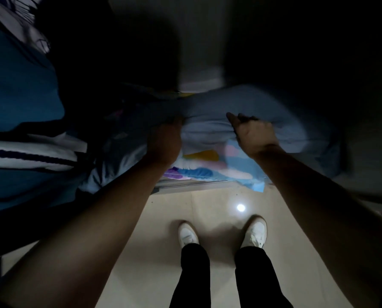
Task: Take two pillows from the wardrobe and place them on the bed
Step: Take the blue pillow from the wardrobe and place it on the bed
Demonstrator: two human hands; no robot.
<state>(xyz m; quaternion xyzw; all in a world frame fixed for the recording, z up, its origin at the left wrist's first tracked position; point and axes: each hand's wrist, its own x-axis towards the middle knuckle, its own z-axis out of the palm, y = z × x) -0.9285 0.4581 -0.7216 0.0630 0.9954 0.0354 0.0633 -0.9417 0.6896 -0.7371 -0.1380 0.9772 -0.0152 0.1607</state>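
A pale blue pillow [247, 107] bulges out of the dark wardrobe opening at the middle of the head view. Under it lies a second pillow [207, 165] with a bright print of blue, pink, yellow and purple patches. My left hand [165, 141] is closed on the fabric at the left end of the blue pillow. My right hand [253, 134] presses down on its top, fingers curled into the cloth. The wardrobe interior behind is too dark to make out.
Dark blue and white striped clothes [23, 121] hang at the left, close to my left arm. The wardrobe's sliding-door rail [196, 185] runs along its foot. Beige floor tiles [154, 241] lie below, with my two white shoes [187, 234] on them.
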